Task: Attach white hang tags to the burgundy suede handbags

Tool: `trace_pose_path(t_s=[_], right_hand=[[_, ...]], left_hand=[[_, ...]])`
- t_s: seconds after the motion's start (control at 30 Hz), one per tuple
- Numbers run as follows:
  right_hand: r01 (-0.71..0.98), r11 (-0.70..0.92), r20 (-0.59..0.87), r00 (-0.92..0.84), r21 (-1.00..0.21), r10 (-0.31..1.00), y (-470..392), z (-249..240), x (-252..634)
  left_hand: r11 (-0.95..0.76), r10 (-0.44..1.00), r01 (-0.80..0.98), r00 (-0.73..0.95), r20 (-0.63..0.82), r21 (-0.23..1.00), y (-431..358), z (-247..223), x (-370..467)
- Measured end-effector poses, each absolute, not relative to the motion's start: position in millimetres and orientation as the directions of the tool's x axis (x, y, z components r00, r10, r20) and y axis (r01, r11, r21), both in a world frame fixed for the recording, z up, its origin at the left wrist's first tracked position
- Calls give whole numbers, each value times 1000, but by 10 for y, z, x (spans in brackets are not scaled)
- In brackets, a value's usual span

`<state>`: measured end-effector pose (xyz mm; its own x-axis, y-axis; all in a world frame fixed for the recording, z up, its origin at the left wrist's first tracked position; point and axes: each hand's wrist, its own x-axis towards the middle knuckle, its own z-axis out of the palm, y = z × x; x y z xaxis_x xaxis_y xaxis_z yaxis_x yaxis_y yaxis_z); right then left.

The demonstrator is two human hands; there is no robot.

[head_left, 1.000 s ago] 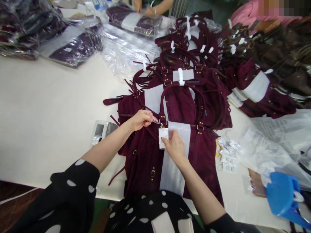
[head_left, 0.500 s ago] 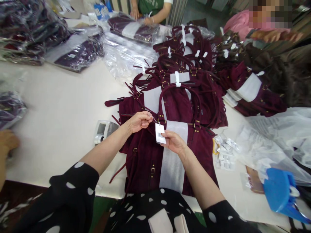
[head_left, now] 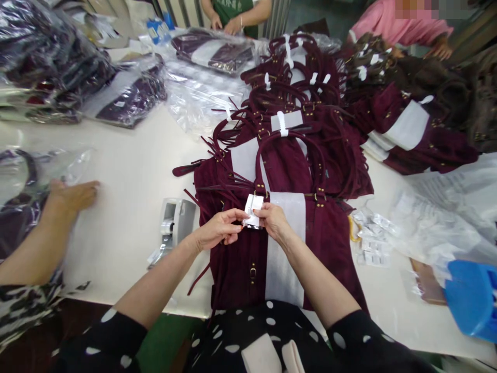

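A white hang tag (head_left: 253,205) is between my two hands, near the base of the handle on a burgundy handbag (head_left: 236,259). My right hand (head_left: 275,221) is closed on the tag's right edge. My left hand (head_left: 222,228) pinches at its lower left corner, thumb and forefinger together, the other fingers curled. Beneath the hands the bag lies flat, a pale wrapping strip (head_left: 285,248) down its middle. White wrap (head_left: 282,124) binds the top of its handle. More burgundy bags (head_left: 291,166) lie overlapped behind it.
A tape dispenser (head_left: 176,223) stands left of the bag. Small packets (head_left: 375,243), clear plastic (head_left: 438,223) and a blue dispenser (head_left: 471,298) lie right. Bagged goods (head_left: 128,93) are stacked far left. A co-worker's hand (head_left: 73,196) reaches in from the left; two other people work across the table.
My left hand has left the tag's string above and come down to the tag's lower left corner. My right hand stays on the tag. The co-worker's hand at left has reached further in.
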<state>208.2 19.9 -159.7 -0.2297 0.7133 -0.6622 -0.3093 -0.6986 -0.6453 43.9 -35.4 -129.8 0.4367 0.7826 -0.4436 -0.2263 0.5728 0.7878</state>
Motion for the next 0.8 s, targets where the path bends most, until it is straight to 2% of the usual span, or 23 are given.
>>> trace_pose_path(t_s=[0.23, 0.37, 0.47, 0.57, 0.7, 0.8], right_hand=[[-293, -565, -565, -92, -772, 820, 306, -1593, 2019], [-318, -540, -545, -83, -779, 834, 280, -1594, 1941], [-354, -575, -564, -143, -738, 813, 227, -1589, 1906], [-399, -594, -553, -226, -698, 802, 188, -1576, 1927], [-341, -651, -537, -375, -678, 756, 157, -1557, 1997], [-287, -647, -525, -402, -706, 750, 101, -1559, 2026]], left_hand=[[487, 860, -233, 297, -415, 841, -508, -1300, 616], [475, 871, -206, 248, -423, 856, -572, -1286, 767], [494, 866, -192, 200, -459, 848, -596, -1298, 885], [441, 897, -184, 61, -438, 878, -604, -1342, 944], [320, 930, -151, -140, -341, 935, -578, -1391, 898], [317, 913, -210, -196, -358, 925, -536, -1389, 819]])
